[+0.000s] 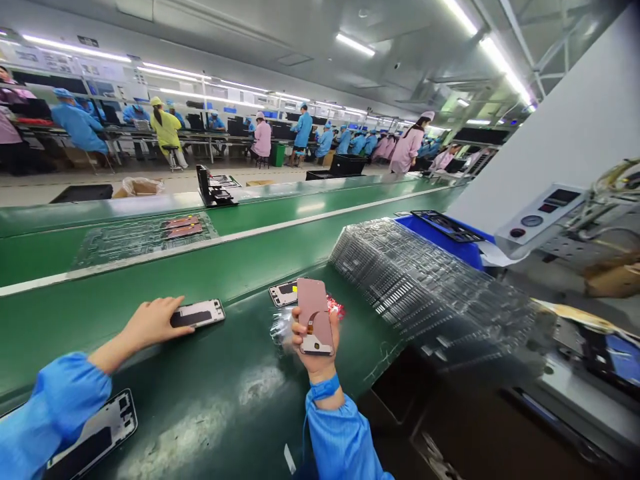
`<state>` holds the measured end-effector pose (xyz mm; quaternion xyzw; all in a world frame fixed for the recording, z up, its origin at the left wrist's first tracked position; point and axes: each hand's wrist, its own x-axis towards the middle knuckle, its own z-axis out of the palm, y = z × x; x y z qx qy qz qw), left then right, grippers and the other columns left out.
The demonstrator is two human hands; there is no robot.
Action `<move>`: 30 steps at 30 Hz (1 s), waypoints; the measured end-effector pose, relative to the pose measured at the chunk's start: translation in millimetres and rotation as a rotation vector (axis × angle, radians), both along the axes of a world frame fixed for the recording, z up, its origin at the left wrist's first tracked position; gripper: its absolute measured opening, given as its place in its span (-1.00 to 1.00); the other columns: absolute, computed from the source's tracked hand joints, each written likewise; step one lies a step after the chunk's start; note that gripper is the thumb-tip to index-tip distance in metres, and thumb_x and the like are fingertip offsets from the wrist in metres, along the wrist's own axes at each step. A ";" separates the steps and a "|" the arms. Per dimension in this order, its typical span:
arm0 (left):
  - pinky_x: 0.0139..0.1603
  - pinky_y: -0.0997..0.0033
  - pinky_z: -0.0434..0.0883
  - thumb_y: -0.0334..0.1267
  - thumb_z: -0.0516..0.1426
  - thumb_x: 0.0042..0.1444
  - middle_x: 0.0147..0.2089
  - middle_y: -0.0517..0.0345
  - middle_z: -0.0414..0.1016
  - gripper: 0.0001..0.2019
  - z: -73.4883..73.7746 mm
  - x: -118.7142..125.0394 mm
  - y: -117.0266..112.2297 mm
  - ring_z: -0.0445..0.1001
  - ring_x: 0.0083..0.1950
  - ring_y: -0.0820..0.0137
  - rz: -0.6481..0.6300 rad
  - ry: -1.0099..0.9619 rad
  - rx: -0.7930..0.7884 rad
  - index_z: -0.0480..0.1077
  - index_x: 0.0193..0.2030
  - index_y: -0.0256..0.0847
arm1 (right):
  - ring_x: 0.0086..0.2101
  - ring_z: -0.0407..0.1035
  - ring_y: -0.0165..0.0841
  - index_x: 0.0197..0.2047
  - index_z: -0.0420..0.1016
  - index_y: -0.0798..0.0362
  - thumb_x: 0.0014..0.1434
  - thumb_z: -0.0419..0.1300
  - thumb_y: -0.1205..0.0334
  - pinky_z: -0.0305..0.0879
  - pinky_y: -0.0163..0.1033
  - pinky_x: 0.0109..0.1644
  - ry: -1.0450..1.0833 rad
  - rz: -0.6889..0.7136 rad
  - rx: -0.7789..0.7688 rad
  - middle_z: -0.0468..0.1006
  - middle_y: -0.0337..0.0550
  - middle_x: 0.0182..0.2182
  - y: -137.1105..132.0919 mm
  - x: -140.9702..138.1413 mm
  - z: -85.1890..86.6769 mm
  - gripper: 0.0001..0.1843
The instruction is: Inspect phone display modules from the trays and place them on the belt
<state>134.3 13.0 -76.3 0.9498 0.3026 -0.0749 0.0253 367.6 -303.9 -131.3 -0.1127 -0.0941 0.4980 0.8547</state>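
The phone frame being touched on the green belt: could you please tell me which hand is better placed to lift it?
Probably the left: the left hand rests its fingers on the phone frame, while the right hand is full, gripping the pink panel.

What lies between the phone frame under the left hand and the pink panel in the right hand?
In the head view, mostly bare green belt; near the pink panel lie a second frame and clear film.

The matt green tabletop [225, 387], scuffed pale in patches, carries a silvery metal-edged phone frame [200, 313] and stacked trays [430, 287] of clear glossy plastic, while the panel [314, 313] has a smooth coppery-pink sheen.
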 end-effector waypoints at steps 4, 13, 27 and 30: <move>0.17 -0.15 0.28 0.33 0.16 -0.03 0.32 -0.24 0.41 -0.16 4.6 3.2 -43.6 0.38 0.26 -0.20 -0.063 0.090 0.013 0.40 0.29 -0.17 | -0.41 0.29 -0.44 0.10 0.38 0.01 0.12 0.26 -0.29 0.39 -0.33 -0.45 0.036 -0.059 0.047 0.51 -0.11 -0.13 -7.2 2.1 9.3 -0.33; 0.30 0.05 0.29 -0.01 0.14 0.28 0.37 -0.17 0.31 -0.40 0.3 188.0 -103.2 0.32 0.33 0.07 -0.254 -0.132 -0.082 0.23 0.37 -0.24 | -0.43 0.24 -0.45 0.07 0.44 -0.02 0.13 0.21 -0.36 0.38 -0.35 -0.46 0.029 -0.160 0.000 0.47 -0.13 -0.13 -10.7 3.3 7.2 -0.33; 0.09 -0.06 0.46 0.09 0.09 0.31 0.20 -0.22 0.43 -0.43 -14.2 215.9 -56.4 0.48 0.15 0.06 0.224 -0.145 -0.042 0.27 0.31 -0.27 | -0.41 0.20 -0.41 0.03 0.48 -0.01 0.13 0.19 -0.37 0.31 -0.31 -0.44 0.004 -0.143 -0.061 0.46 -0.10 -0.13 -7.2 1.8 7.3 -0.35; -0.02 -0.03 0.47 0.25 -0.05 0.30 0.09 -0.48 0.49 -0.23 -5.1 179.1 -9.0 0.52 0.10 -0.09 0.399 -0.088 -0.051 0.23 0.33 -0.46 | -0.42 0.18 -0.39 0.02 0.47 -0.04 0.14 0.16 -0.39 0.28 -0.29 -0.46 -0.019 -0.143 -0.091 0.44 -0.09 -0.13 -9.2 -0.2 8.9 -0.35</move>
